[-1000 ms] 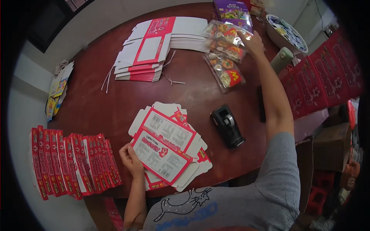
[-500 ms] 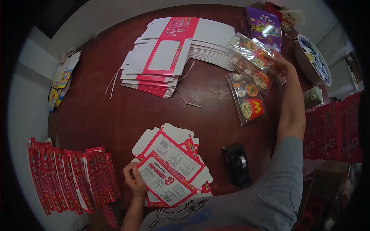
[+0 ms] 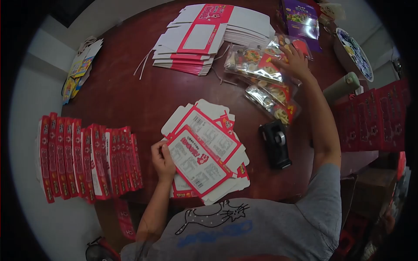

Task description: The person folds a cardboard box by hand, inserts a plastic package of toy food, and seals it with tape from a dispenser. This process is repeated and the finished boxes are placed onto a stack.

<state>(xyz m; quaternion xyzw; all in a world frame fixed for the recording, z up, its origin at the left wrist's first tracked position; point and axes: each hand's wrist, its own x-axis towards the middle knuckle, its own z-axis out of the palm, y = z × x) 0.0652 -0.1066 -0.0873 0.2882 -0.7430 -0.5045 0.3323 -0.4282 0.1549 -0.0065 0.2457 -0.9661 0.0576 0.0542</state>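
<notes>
Several flattened pink-and-white boxes [image 3: 202, 158] lie fanned in a pile in front of me. My left hand [image 3: 163, 162] is closed at the left edge of the top one, thumb over the card. Farther off to the right, my right hand [image 3: 297, 64] reaches over clear plastic packets [image 3: 263, 67] with toy-food-like pieces and red fries cartons inside. Its fingers are spread over the packets, touching them. The packets overlap in a loose heap; some are partly hidden under the hand.
A stack of flat white-and-pink boxes [image 3: 196, 41] lies at the back. A black tape dispenser [image 3: 275, 145] is near my right arm. Upright pink boxes [image 3: 87, 158] line the left. At right stand a purple box [image 3: 301, 21], a bowl [image 3: 355, 54] and a green bottle [image 3: 342, 88].
My right hand has shifted left over the packets, and the upper ones have slid left and turned. My left hand stays at the flattened boxes. The whole view has tilted.
</notes>
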